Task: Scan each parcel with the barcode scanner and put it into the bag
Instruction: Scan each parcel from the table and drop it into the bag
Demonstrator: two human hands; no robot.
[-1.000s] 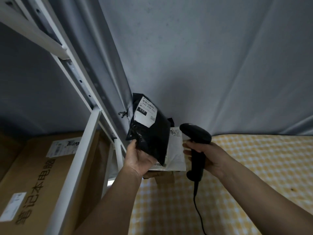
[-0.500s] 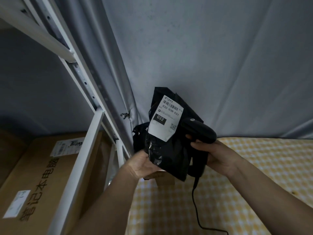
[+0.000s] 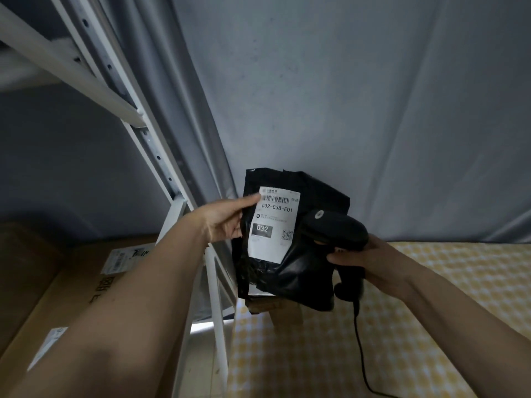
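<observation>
Head view: left hand [image 3: 227, 221] pinches black parcel [image 3: 298, 271] upright, label [image 3: 273, 225] facing out for reading. Right hand [image 3: 365, 261] grips barcode scanner [image 3: 334, 229], nose near label.

**Checked table, white rack, big carton**

A table [image 3: 402, 326] covered in a yellow-and-white checked cloth fills the lower right. A brown cardboard box [image 3: 275, 307] sits on its near-left part, and the scanner's black cable [image 3: 362, 360] trails across the cloth. Left of the table stands a white metal shelving rack [image 3: 169, 214]; a large brown carton [image 3: 66, 285] with white labels lies on its shelf.
</observation>
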